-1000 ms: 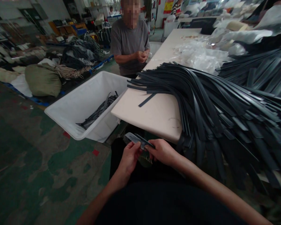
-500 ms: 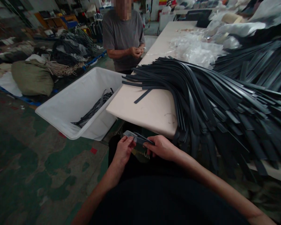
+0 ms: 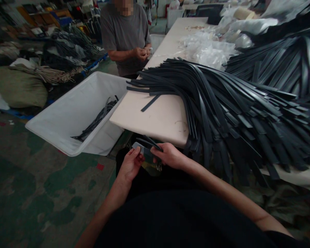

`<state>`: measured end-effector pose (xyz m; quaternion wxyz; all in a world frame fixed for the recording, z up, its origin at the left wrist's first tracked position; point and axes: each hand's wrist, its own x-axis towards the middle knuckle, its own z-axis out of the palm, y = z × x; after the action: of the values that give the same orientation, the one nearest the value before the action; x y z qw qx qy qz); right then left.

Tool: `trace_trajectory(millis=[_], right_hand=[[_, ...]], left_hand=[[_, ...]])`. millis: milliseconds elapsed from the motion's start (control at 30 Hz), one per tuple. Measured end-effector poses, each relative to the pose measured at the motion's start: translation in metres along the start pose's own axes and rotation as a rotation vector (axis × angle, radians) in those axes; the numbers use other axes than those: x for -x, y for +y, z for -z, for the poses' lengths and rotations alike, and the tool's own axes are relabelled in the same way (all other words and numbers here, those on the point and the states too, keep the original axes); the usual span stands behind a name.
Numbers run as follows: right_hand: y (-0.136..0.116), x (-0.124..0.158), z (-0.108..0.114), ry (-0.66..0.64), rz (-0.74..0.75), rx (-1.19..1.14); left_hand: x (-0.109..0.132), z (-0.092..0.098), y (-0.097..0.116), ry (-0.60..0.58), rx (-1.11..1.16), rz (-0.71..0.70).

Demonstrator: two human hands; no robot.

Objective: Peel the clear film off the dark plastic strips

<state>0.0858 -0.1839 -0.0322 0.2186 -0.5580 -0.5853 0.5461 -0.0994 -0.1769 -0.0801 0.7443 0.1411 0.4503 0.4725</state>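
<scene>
My left hand [image 3: 131, 161] is closed in a pinch on the pale grey end piece [image 3: 137, 147] of a flat dark strap. Close by on the right, my right hand [image 3: 169, 155] is closed around dark strap lengths [image 3: 153, 142]; two narrow dark ends stick out from it toward the upper left, apart from each other. Part of the strap between the hands is in shadow, and the right fingertips are partly hidden. Just beyond both hands, a large pile of black straps [image 3: 196, 86] drapes over the table [image 3: 155, 117].
A white bin [image 3: 54, 117] with some dark straps inside stands left of the table. Behind it a person in a grey shirt [image 3: 126, 34] holds both hands together. Clear plastic bags [image 3: 209, 50] and more straps [image 3: 281, 62] lie farther back; a green sack [image 3: 19, 86] is at left.
The view has shifted a little, so the surroundings sit farther left. The narrow dark ends at my right hand now spread apart more, while my left hand keeps its pinch.
</scene>
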Motion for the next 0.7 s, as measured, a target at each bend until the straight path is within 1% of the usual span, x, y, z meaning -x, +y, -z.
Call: trace_trajectory(millis=[67,133,167,267,300,400,500,533,567,600,633,700], right_hand=[[0.005,0.001,0.007,0.082,0.044,-0.104],[0.008,0.003,0.012,0.139,0.147,-0.124],[0.008,0.004,0.012,0.134,0.230,-0.097],[0.007,0.009,0.008,0.056,0.507,0.034],[0.006,0.010,0.005,0.045,0.566,0.068],[0.003,0.012,-0.003,0.083,0.630,0.109],[-0.003,0.017,-0.002,0.113,0.617,0.081],[-0.006,0.021,0.002,0.103,0.590,0.057],[-0.010,0.027,0.007,0.090,0.551,0.027],[-0.014,0.035,0.014,0.066,0.504,-0.010],[-0.018,0.044,0.023,0.036,0.456,-0.049],[-0.024,0.065,0.042,-0.024,0.385,-0.118]], left_hand=[[0.003,0.003,0.006,-0.013,0.037,0.030],[0.008,0.004,0.010,-0.040,0.068,0.065],[0.010,0.003,0.010,-0.057,0.079,0.083],[0.017,-0.004,0.006,-0.109,0.074,0.131],[0.019,-0.007,0.004,-0.122,0.065,0.138],[0.024,-0.013,-0.005,-0.156,0.060,0.130],[0.024,-0.016,-0.008,-0.222,0.117,0.163],[0.021,-0.016,-0.007,-0.220,0.152,0.188],[0.018,-0.014,-0.005,-0.188,0.192,0.207],[0.013,-0.012,-0.002,-0.119,0.238,0.202],[0.006,-0.008,0.003,-0.025,0.285,0.167],[-0.008,0.005,0.017,0.160,0.355,0.040]])
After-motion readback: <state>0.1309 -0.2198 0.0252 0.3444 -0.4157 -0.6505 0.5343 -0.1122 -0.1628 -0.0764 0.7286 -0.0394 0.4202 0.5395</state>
